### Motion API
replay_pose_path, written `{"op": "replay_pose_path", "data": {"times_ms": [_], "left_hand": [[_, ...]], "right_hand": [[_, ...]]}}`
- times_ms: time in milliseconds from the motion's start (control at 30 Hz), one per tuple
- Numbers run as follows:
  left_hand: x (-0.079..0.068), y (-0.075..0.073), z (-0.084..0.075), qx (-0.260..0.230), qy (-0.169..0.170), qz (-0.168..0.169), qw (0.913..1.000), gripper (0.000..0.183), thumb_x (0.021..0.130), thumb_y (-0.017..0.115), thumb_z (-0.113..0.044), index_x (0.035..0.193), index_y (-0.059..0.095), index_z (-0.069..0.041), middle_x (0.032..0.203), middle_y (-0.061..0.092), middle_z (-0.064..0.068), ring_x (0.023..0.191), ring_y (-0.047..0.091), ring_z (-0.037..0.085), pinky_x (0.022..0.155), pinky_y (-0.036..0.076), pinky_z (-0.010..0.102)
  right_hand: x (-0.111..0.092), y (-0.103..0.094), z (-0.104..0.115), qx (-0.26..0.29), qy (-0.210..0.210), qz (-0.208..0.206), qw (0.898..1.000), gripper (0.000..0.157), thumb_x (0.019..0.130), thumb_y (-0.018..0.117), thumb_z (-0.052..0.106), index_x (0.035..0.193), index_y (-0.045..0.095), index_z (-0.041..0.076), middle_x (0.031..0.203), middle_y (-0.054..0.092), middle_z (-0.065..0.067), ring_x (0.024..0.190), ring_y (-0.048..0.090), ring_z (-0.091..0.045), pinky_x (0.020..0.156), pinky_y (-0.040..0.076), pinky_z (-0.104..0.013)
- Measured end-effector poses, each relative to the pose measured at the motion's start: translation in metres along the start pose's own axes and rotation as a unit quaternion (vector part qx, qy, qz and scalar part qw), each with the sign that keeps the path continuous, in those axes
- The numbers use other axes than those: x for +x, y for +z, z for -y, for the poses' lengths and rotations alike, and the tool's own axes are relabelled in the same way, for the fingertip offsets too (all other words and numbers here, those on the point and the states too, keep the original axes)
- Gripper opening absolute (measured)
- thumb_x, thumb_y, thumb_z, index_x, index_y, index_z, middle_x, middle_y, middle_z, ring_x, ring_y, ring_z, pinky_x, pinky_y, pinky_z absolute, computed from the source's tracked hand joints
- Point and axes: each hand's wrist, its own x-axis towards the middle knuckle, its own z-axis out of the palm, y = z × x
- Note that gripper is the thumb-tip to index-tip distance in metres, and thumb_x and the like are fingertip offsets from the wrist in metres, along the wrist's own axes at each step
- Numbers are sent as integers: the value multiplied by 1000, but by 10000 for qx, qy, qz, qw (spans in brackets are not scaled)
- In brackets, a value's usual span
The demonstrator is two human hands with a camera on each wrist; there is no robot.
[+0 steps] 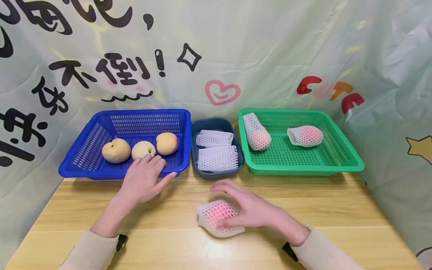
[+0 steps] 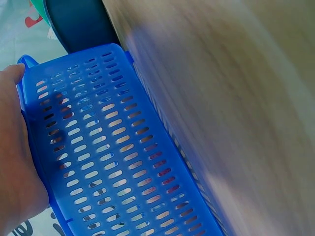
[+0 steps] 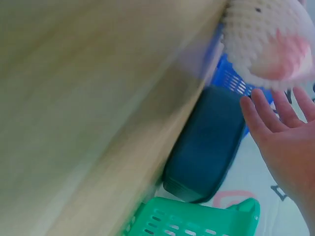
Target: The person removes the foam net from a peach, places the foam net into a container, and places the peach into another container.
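Observation:
My left hand (image 1: 143,178) reaches over the front rim of the blue basket (image 1: 75,174), fingertips at the middle peach (image 1: 141,149). Its thumb is spread outside the rim, and the basket wall hides the fingertips in the left wrist view. Two more peaches, a left one (image 1: 116,150) and a right one (image 1: 167,143), lie in the basket. On the table, a peach in a white foam net sleeve (image 1: 216,219) lies beside my right hand (image 1: 251,208). The right thumb rests at the sleeve while the fingers arch loosely above it, spread in the right wrist view.
Between the baskets stands a dark blue tray (image 1: 202,174) with foam net sleeves (image 1: 217,159). In the green basket (image 1: 303,169) lie two sleeved peaches, one at left (image 1: 258,137) and one at right (image 1: 307,135). A printed curtain (image 1: 276,56) hangs behind the wooden table (image 1: 168,243).

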Motion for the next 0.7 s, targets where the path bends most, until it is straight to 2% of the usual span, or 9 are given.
{"op": "replay_pose_path", "data": {"times_ms": [133,233,333,467,567,700], "left_hand": [[0,0,0,-8,-4,-11,10000,48,99,56,-57,90,60,-11,95,64,7,92,57,32,75,44,47],[0,0,0,-11,-5,-19,10000,47,99,57,-57,89,60,-11,94,64,7,92,57,32,74,44,47],[0,0,0,-10,6,-41,10000,47,99,57,-57,89,59,-11,93,63,7,91,57,32,73,44,46],[0,-1,0,1,20,-49,10000,47,99,57,-57,89,59,-11,93,63,7,90,57,32,73,44,46],[1,-1,0,2,8,1,10000,47,100,56,-56,89,59,-11,94,64,7,91,57,32,74,44,46],[0,-1,0,-3,-24,40,10000,46,100,57,-56,90,60,-11,94,64,7,92,57,32,74,44,46]], "right_hand": [[1,-7,1,248,-319,-694,9968,75,85,86,33,148,50,15,151,51,0,137,50,-20,111,46,-45],[2,-16,2,247,-565,-1422,9879,69,85,85,22,145,54,9,147,55,-6,131,55,-24,107,50,-41],[2,-28,1,107,-616,-2189,9737,63,84,84,13,140,58,6,142,59,-9,126,58,-25,104,50,-36],[-4,-45,-7,-201,-568,-3130,9478,57,82,82,5,136,61,1,138,62,-13,125,58,-24,106,47,-29],[-12,-57,-17,-649,-568,-3677,9259,53,87,78,12,135,61,-3,136,62,-17,126,58,-27,110,43,-26],[-26,-71,-31,-1418,-506,-4082,9004,57,97,70,38,133,62,-6,132,62,-24,124,57,-37,113,37,-24]]}}
